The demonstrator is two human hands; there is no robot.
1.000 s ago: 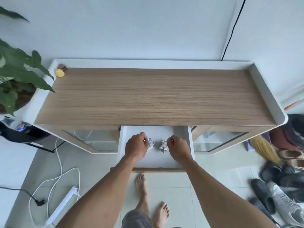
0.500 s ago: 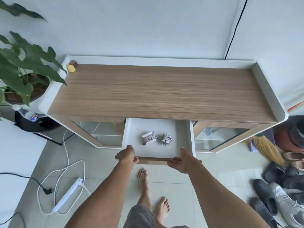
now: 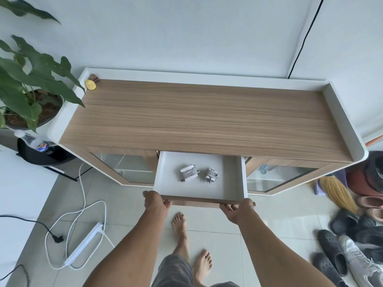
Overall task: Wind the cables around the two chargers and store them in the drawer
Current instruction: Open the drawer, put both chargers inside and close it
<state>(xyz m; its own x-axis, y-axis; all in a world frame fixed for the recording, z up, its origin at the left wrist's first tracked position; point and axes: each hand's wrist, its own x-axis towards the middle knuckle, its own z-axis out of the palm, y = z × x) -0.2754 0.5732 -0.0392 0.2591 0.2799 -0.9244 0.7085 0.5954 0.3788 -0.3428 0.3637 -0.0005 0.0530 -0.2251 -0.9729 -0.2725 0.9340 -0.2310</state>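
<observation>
Bright, even daylight; soft shadows in drawer [image 3: 228,187]; edges bowed; shoes [image 3: 345,222] perhaps motion-blurred.

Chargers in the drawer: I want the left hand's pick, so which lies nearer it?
The elongated charger, on the left of the drawer, closer to the left hand; the compact charger lies right of it, toward the right hand.

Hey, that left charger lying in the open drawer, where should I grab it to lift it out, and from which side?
Pinch the left charger across its cable-wound middle, coming straight down from above. It lies flat and slanted on the drawer floor, so only the top is free, and the coils make a thick waist. The right charger sits apart, leaving finger room.
</observation>
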